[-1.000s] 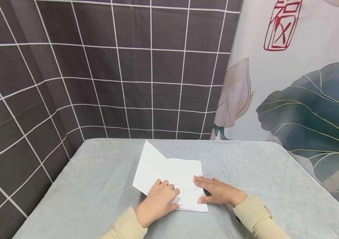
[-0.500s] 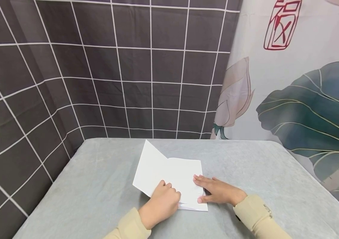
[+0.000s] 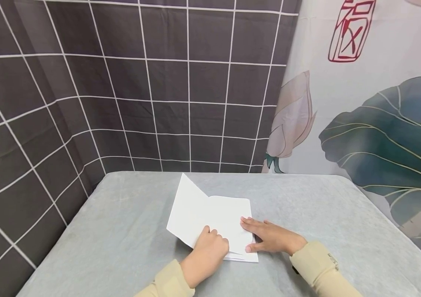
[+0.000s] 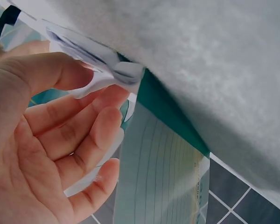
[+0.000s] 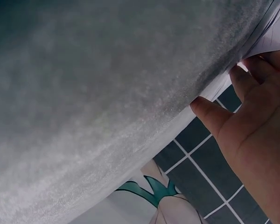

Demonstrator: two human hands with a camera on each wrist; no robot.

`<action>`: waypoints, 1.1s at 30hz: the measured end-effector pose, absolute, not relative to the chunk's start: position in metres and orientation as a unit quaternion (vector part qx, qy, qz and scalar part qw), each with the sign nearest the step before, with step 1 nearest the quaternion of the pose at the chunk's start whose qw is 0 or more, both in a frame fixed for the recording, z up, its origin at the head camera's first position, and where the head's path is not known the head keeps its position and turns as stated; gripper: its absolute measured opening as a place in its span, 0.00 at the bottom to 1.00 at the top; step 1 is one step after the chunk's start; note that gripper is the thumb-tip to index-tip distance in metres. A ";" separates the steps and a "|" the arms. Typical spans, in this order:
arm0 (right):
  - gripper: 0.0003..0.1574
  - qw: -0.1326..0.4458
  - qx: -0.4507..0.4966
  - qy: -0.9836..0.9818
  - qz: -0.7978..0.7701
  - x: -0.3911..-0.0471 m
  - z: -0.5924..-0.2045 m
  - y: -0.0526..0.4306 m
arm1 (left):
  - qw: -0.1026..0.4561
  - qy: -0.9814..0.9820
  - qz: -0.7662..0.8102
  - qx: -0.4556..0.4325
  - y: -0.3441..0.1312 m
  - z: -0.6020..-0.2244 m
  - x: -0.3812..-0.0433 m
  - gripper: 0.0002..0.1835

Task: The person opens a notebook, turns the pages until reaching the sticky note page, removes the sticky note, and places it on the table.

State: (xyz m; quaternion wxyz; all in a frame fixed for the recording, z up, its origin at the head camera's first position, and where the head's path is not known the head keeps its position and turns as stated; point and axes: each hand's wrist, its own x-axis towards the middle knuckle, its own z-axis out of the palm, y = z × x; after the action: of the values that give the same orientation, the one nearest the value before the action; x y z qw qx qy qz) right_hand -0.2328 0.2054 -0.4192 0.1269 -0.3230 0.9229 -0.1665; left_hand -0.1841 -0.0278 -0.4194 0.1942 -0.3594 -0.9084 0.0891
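Note:
An opened notebook [image 3: 230, 212] with white pages lies at the middle of the table, its left leaf [image 3: 188, 206] standing up at a slant. In the left wrist view, that raised side shows faint ruled lines [image 4: 154, 163] and a green strip [image 4: 170, 109] along the fold. My left hand [image 3: 207, 255] is at the lower edge near the spine, fingers curled; thumb and forefinger pinch white paper [image 4: 100, 79] there. My right hand [image 3: 271, 238] rests with its fingers spread over the right edge of the right-hand page.
The table [image 3: 128, 231] has a pale grey cloth over it. Behind and to the left hangs a dark cloth [image 3: 166, 82] with a white grid. A light curtain [image 3: 374, 95] with lotus drawings hangs at the right.
My left hand has slid a little to the right and toward me along the notebook's lower edge, its fingers curling more. My right hand stays in place, and the raised leaf barely shifts.

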 end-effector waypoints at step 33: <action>0.61 0.103 -0.311 0.928 -0.176 -0.232 -0.420 0.206 | 0.184 -0.919 0.096 -0.336 -0.025 -0.421 -0.192 0.04</action>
State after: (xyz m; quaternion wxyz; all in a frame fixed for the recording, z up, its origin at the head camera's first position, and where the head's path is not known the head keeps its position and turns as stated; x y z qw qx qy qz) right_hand -0.2318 0.2064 -0.4203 0.1028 -0.3113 0.9282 -0.1757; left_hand -0.1916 -0.0247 -0.4208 0.1838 -0.3362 -0.9186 0.0963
